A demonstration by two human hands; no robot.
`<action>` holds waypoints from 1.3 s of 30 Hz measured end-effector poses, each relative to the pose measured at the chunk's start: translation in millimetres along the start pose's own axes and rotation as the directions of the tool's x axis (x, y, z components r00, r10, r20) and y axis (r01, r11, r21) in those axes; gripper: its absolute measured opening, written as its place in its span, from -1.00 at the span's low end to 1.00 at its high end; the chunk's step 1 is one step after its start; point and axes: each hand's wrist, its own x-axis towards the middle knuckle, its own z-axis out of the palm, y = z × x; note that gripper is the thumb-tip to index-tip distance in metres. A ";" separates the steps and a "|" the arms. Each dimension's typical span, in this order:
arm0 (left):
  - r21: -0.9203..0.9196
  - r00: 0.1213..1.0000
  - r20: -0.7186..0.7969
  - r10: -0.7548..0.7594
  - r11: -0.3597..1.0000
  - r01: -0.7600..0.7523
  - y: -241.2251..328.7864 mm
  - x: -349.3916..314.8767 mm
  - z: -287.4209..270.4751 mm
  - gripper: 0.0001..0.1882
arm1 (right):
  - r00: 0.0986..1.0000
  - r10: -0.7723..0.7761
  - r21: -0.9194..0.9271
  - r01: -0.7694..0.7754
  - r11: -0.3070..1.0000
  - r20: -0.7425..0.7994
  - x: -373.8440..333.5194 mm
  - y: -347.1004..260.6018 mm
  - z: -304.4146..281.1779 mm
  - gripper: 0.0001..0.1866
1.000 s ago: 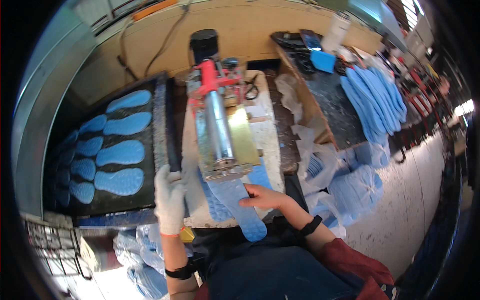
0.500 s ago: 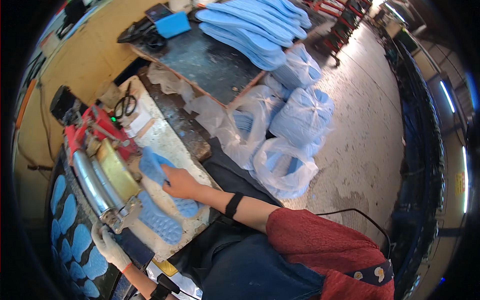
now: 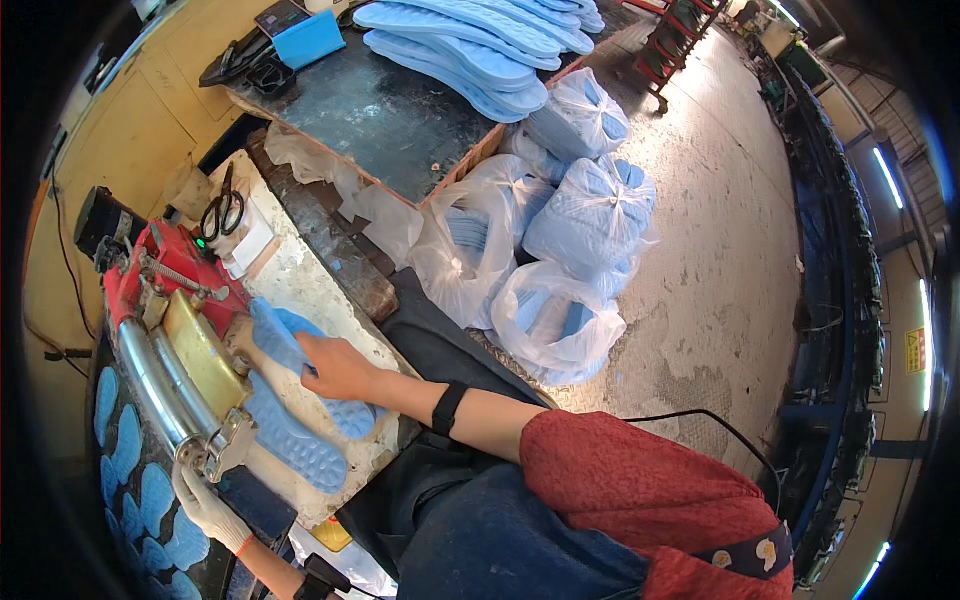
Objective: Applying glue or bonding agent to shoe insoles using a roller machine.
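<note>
My right hand (image 3: 338, 368) is closed on the near edge of a light-blue insole (image 3: 275, 333), whose far end is raised a little. Under that hand, partly covered, lies another blue insole (image 3: 352, 417). Beside it a blue insole with a bumpy face (image 3: 295, 440) rests flat on the pale worktop, next to the roller machine (image 3: 165, 385). The machine has shiny metal rollers, a yellow part and a red frame. My left hand (image 3: 210, 510), in a white glove, has its fingers stretched up by the near end of the rollers; the fingertips are partly hidden there.
Scissors (image 3: 222, 212) lie at the worktop's far end. Several blue pieces (image 3: 157, 498) are spread on a dark surface at left. A dark table (image 3: 400, 130) bears stacked blue insoles (image 3: 470, 50). Clear plastic bags of insoles (image 3: 590, 215) stand on the floor.
The whole scene has shifted slightly left and up in the picture. My right hand keeps its hold on the insole, and my left hand stays by the roller end.
</note>
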 end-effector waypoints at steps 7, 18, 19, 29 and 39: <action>0.018 0.998 0.057 0.025 0.999 -0.027 38.8 -9.0 5.5 -0.58 | 1.000 0.015 -0.048 -0.014 0.999 0.025 -6.7 10.8 5.1 -0.37; 0.078 0.970 -0.167 0.177 0.983 -0.166 40.0 -20.3 0.0 -0.87 | 0.999 0.025 -0.114 -0.021 0.993 0.027 -6.4 10.0 -4.3 -0.42; 0.099 0.984 -0.122 0.127 0.988 -0.115 39.2 -20.7 -1.1 -0.89 | 0.999 0.025 -0.100 -0.022 0.995 0.028 -5.8 7.6 -4.9 -0.43; -0.085 0.978 -0.209 -0.018 0.996 0.001 50.4 -24.1 1.2 -0.49 | 0.999 -0.030 -0.051 0.029 0.998 -0.025 -6.2 -4.9 -5.9 -0.55; 0.136 0.985 -0.110 0.134 0.984 -0.119 37.4 -20.8 1.8 -0.83 | 1.000 -0.022 -0.069 0.022 0.997 -0.003 -5.9 -4.6 -7.1 -0.55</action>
